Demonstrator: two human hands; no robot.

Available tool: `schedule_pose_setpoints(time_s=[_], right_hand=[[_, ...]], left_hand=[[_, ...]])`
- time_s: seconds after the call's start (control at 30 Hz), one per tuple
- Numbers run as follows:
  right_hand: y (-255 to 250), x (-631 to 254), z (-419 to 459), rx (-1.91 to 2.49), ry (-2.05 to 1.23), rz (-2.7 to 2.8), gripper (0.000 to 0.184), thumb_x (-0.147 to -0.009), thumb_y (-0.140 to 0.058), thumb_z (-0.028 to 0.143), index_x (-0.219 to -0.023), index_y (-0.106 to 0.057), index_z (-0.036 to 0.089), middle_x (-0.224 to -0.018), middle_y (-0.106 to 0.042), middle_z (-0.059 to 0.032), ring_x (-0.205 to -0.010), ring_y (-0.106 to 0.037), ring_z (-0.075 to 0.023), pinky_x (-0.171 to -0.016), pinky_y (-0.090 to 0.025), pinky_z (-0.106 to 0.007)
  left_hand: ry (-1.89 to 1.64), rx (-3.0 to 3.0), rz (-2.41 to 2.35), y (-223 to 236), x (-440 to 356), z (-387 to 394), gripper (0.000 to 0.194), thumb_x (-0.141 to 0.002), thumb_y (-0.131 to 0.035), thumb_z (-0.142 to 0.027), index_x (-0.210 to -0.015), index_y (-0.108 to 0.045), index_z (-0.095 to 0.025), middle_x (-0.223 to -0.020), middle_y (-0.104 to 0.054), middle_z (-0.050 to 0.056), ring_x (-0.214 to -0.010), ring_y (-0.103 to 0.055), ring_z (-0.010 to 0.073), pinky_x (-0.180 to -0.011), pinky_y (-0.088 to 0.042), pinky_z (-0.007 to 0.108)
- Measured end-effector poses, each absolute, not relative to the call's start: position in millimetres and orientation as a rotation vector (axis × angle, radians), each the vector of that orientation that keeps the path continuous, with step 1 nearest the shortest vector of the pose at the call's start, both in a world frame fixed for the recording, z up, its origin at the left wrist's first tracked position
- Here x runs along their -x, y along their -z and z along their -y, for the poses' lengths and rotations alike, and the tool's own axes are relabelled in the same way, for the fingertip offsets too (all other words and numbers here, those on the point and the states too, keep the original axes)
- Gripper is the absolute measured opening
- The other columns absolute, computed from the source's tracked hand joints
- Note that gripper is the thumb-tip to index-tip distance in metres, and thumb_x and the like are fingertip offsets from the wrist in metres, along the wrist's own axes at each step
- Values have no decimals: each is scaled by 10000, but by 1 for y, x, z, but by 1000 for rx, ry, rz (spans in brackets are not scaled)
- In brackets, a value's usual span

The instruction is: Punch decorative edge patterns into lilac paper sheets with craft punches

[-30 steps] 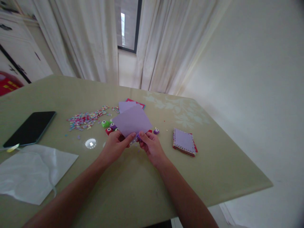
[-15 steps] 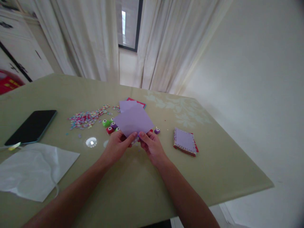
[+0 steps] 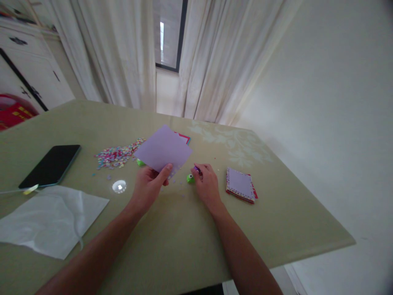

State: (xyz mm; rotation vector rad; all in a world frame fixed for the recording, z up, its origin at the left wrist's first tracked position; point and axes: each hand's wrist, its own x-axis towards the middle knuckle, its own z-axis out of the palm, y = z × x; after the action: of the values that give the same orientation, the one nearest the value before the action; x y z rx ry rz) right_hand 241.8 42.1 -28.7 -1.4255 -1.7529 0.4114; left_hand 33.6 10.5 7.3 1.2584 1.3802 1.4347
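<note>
Above the middle of the table point(image 3: 166, 241), a lilac paper square point(image 3: 164, 147) is pinched by its near corner in the left hand point(image 3: 150, 182); toward the table's right edge, the right hand point(image 3: 208, 185) grips a purple craft punch point(image 3: 197, 168) beside a green punch point(image 3: 190, 179).

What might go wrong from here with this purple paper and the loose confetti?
The paper is held near one corner by the left grip, so it might bend or slip.
The confetti lies loose, so a stray brush could scatter it.
The green piece, close by the right grip, may get knocked.
</note>
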Motion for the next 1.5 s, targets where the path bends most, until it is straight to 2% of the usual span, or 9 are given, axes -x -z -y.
schedule_pose_setpoints(time_s=[0.27,0.5,0.7,0.83,1.0,1.1,1.2,1.3,1.5], right_hand=[[35,-223,-42,1543,-6,1951,384,-1057,-488,186,-1401,-658,179,-1329,-686,-172,-1194,-575,-332,-1068,-441,-485],[40,-174,-20,1196,46,2448,539,-1047,-631,435,-1543,-500,270,-1625,-523,-122,-1398,-491,-358,-1133,-378,-548],[31,-178,-15,1306,-45,2440,184,-1011,-703,353,-1118,-680,206,-1226,-688,-133,-1152,-608,-302,-989,-502,-418],[31,-184,-17,1433,-224,2246,172,-981,-687,172,-1151,-659,172,-1211,-662,-142,-1128,-631,-268,-981,-522,-377],[36,-195,-23,1374,-540,2013,69,-964,-681,200,-1023,-652,180,-1070,-695,-113,-998,-672,-253,-917,-540,-393],[34,-202,-26,1216,-875,1596,175,-975,-666,330,-1102,-610,222,-987,-693,-43,-778,-669,-192,-731,-554,-334],[28,-207,-26,1042,-1237,1204,347,-844,-809,393,-1067,-588,247,-935,-667,18,-606,-600,-124,-566,-495,-261],[21,-209,-24,898,-1476,937,453,-723,-925,393,-1000,-598,247,-869,-666,47,-611,-612,-102,-571,-490,-224],[16,-208,-22,820,-1577,748,542,-657,-985,480,-1030,-682,230,-834,-712,30,-583,-623,-96,-546,-511,-213]], left_hand=[[-1610,-1159,-1435,-5,-15,-27,415,-858,-714,-499,-577,-628,-206,-458,-587,-13,-432,-521,132,-474,-412,245],[-1669,-1035,-1403,15,-9,-46,386,-768,-765,-524,-853,-767,-147,-796,-795,86,-652,-695,181,-603,-543,266],[-1593,-1105,-1405,6,-18,-32,420,-800,-735,-531,-571,-647,-191,-479,-612,13,-436,-539,134,-461,-429,245],[-1551,-1144,-1406,3,-26,-24,460,-824,-710,-514,-504,-577,-212,-397,-504,-30,-380,-430,102,-424,-346,232],[-1506,-1186,-1412,7,-29,-24,438,-808,-711,-493,-495,-617,-201,-457,-612,14,-438,-529,121,-492,-414,236],[-1478,-1206,-1416,8,-30,-23,451,-806,-707,-499,-479,-616,-203,-446,-609,15,-432,-526,122,-488,-406,240],[-1444,-1224,-1405,8,-33,-20,440,-802,-714,-507,-495,-629,-204,-452,-624,18,-427,-541,129,-481,-412,244],[-1420,-1240,-1384,8,-36,-18,423,-798,-719,-518,-527,-649,-201,-478,-654,27,-444,-575,139,-496,-439,246],[-1376,-1224,-1390,4,-40,-13,422,-785,-737,-549,-566,-669,-195,-497,-676,34,-461,-601,152,-503,-459,252]])
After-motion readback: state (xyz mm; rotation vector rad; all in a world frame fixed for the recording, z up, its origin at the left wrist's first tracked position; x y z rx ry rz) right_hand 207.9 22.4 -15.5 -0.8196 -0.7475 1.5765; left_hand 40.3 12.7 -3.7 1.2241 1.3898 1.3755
